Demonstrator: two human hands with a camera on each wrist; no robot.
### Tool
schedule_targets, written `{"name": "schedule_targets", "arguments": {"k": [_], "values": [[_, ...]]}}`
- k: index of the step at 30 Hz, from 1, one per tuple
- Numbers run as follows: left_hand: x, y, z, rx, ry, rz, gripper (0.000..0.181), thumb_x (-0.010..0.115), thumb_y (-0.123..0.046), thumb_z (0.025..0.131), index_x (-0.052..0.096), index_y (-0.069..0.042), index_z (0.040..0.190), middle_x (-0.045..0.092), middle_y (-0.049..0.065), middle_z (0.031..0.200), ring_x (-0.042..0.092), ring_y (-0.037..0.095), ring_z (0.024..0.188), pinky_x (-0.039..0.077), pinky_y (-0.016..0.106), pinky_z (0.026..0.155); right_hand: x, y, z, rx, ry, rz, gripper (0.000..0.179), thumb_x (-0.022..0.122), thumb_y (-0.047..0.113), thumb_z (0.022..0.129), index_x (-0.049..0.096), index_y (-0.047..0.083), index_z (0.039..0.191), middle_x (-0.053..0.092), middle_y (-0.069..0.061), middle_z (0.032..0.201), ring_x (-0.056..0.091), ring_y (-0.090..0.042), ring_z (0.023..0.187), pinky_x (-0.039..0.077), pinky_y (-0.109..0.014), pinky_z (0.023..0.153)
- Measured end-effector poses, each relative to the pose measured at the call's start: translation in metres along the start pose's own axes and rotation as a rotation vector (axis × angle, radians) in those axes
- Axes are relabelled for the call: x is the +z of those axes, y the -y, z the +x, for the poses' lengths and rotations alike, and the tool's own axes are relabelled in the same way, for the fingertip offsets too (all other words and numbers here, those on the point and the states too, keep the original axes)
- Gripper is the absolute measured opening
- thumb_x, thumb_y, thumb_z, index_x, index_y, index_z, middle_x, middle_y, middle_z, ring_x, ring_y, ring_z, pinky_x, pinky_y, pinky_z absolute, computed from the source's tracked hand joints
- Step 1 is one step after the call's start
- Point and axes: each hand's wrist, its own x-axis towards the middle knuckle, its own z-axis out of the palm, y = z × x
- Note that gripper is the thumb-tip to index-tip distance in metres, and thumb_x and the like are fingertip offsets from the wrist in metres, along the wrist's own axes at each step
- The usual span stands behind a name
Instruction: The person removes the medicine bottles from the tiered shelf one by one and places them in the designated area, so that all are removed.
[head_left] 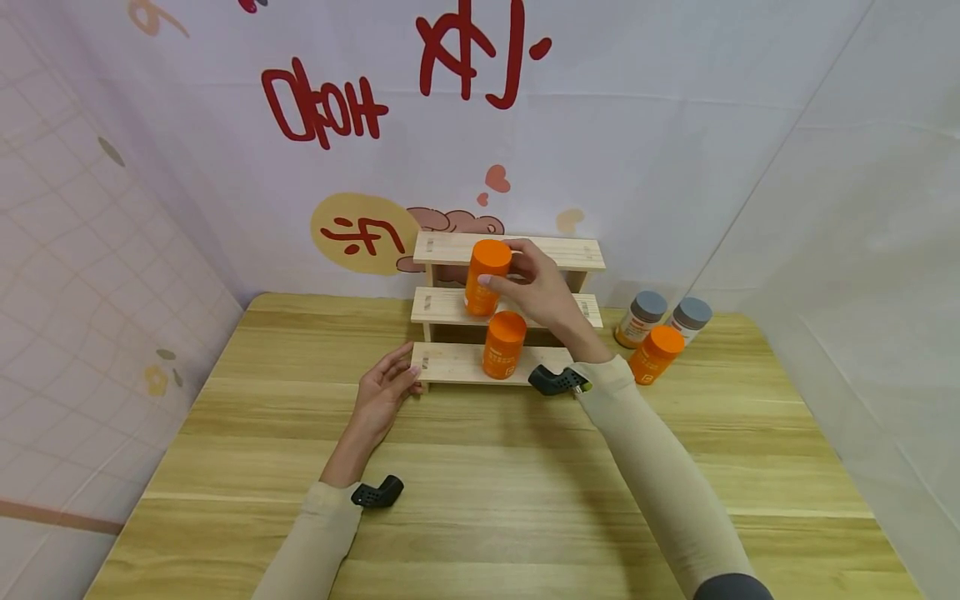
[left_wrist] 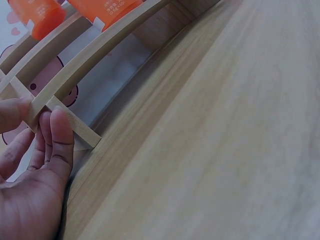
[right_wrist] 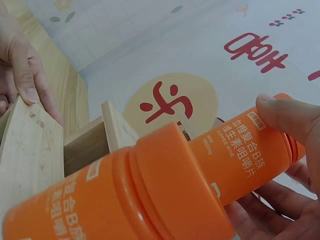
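A three-step wooden rack (head_left: 453, 364) stands against the back wall. My right hand (head_left: 542, 292) grips an orange supplement bottle (head_left: 477, 293) between thumb and fingers; it is upright and overlaps the middle step in the head view. On the lowest step, just in front, stands a matching orange bottle (head_left: 504, 348), which fills the near part of the right wrist view. My left hand (head_left: 381, 392) pinches the left end of the lowest step, with the thumb on top and fingers (left_wrist: 61, 132) beneath, beside the rack's leg (left_wrist: 77, 125).
Right of the rack, another orange bottle (head_left: 655, 357) stands on the wood-grain table (head_left: 480, 533). Two grey-lidded bottles, one nearer the rack (head_left: 639, 321) and one further right (head_left: 691, 317), are behind it. A printed cloth wall (head_left: 675, 125) closes off the back and sides.
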Motion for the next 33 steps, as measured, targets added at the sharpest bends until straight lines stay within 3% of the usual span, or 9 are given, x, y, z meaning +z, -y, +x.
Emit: {"name": "schedule_targets", "arguments": {"k": [13,33], "values": [[0.000,-0.001,0.000,-0.001,0.008,-0.001,0.059,0.066,-0.002,0.099,0.045,-0.006,0.154,0.057,0.003,0.112,0.062,0.012,0.088,0.061,0.021,0.076,-0.012,-0.007,-0.015,-0.032,-0.082,0.086,0.058,0.082,0.033,0.090,0.054,0.023,0.140,0.069,-0.007,0.132,0.065,-0.025,0.123,0.052,-0.045,0.112],[0.001,0.001,0.001,-0.002,-0.008,-0.012,0.059,0.065,-0.002,0.099,0.044,-0.005,0.154,0.059,0.001,0.110,0.062,0.010,0.086,0.061,0.021,0.073,-0.033,-0.017,-0.041,-0.070,-0.142,0.094,0.055,0.077,0.028,0.094,0.052,0.019,0.143,0.064,-0.012,0.134,0.062,-0.025,0.121,0.049,-0.045,0.115]]}}
